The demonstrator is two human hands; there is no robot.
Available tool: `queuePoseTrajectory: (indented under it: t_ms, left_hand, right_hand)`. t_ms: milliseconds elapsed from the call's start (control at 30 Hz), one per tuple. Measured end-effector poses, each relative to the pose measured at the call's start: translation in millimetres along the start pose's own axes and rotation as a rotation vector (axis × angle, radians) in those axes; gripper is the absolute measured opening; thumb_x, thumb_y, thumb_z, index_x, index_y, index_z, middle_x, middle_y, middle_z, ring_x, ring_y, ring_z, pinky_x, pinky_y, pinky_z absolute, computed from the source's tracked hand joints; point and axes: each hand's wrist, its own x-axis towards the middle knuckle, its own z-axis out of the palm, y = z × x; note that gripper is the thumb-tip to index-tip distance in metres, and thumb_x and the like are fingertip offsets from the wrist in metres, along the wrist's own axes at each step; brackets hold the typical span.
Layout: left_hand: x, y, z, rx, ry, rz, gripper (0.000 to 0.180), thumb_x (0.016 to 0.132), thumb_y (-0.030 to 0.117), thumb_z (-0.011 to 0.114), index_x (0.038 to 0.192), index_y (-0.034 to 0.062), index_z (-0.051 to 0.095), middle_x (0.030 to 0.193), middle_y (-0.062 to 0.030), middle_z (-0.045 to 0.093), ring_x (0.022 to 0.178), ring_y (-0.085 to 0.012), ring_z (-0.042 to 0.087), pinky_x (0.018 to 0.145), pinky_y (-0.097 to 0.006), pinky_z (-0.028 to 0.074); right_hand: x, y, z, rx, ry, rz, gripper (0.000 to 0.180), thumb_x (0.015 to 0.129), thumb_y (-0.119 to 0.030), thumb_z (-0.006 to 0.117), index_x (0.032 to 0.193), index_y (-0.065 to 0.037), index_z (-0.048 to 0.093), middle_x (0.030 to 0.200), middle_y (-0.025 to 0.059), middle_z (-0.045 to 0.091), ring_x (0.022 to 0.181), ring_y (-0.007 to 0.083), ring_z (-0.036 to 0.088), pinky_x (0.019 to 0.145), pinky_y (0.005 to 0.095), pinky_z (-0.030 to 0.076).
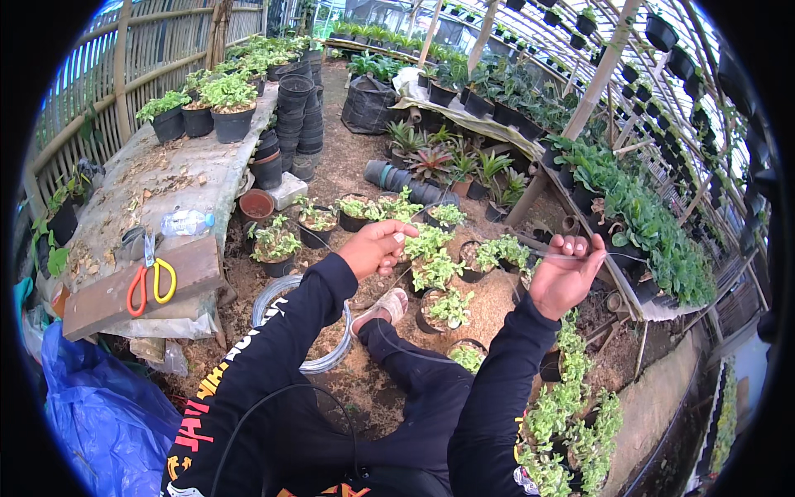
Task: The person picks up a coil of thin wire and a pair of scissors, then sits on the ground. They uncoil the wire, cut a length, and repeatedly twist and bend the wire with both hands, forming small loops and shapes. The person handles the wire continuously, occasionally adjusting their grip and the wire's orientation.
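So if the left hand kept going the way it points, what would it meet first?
The left hand, pinching a thin wire, points toward the right hand. Probably the leafy potted plant just past its fingertips comes first, though depth is unclear.

Daylit greenhouse: bamboo fence (108, 74), dirt floor (348, 166), plant benches (157, 178).

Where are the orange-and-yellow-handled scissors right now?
In the head view, the orange-and-yellow-handled scissors lie on the wooden plank at the person's left, just below the clear plastic bottle, away from both hands.

Orange-and-yellow scissors (150, 282) on a plank (132, 286), plastic bottle (185, 222) nearby, stacked black pots (300, 112) beyond.
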Motion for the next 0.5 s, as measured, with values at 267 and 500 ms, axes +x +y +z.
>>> queuePoseTrajectory:
  t_ms: [267,500]
  left_hand:
    - [-29,44,-4,-0.073,-0.013,0.070,0.044,0.104,0.004,0.046,0.148,0.0055,0.051,0.078,0.0031,0.051,0.052,-0.0013,0.034,0.046,-0.018,0.031]
    - [-34,34,6,0.530,0.110,0.240,0.032,0.103,0.008,0.049,0.127,0.0050,0.069,0.072,-0.0021,0.060,0.063,-0.0124,0.056,0.062,-0.030,0.046]
  right_hand:
    - [-42,1,-20,-0.131,0.282,0.138,0.038,0.110,-0.043,0.052,0.124,-0.008,0.054,0.087,-0.0030,0.047,0.074,0.0077,0.046,0.065,0.0265,0.043]
    - [-131,40,54,-0.016,-0.019,0.543,0.030,0.108,-0.035,0.057,0.109,-0.005,0.060,0.086,0.0025,0.061,0.068,0.0136,0.061,0.058,0.0264,0.055]
